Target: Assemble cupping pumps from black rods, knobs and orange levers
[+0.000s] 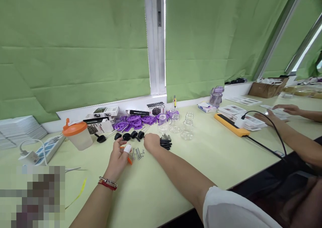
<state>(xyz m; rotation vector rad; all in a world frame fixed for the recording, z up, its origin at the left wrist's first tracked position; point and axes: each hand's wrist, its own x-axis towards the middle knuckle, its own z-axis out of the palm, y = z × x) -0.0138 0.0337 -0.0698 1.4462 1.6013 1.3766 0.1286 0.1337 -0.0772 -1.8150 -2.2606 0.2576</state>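
My left hand [118, 157], with a white wrap on the thumb, is curled around an orange piece [129, 161] whose kind is mostly hidden by the fingers. Silver screws [138, 153] and small nuts [143, 152] lie just right of it. My right hand [152, 143] is closed beside the row of black round knobs [126, 136]; what it grips, if anything, is out of sight. Against its right side lie black rods [166, 143] and small springs [166, 137]. Purple plastic parts [134, 121] are heaped behind the knobs.
Clear glass-like cups [187, 130] stand right of the heap. An orange-lidded cup [79, 135] and a power strip [50, 147] are at left. A yellow power strip [231, 124] with a cable lies at right, near another person's hands [270, 117] and stacked printed sheets [235, 112].
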